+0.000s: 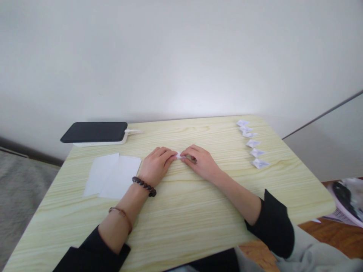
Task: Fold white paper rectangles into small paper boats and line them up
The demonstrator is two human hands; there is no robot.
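Note:
Between both hands, just above the middle of the table, is a small folded piece of white paper [178, 155]. My left hand [157, 163] pinches its left end, thumb and fingers pressed together. On the other end, my right hand [200, 161] has its thumb and fingertips closed. Most of the paper is covered by the fingers, so its full shape is hidden. Left of my left hand lie flat white paper sheets [103, 174], overlapping one another and partly behind the wrist. Several small folded paper boats [257, 152] stand in a column on the right side.
A phone-like black slab [96, 132] rests on a white base at the back left, with a white cable [134, 131] at its right end. The wooden table [184, 219] meets a white wall. A pink basket [344, 211] stands on the floor at right.

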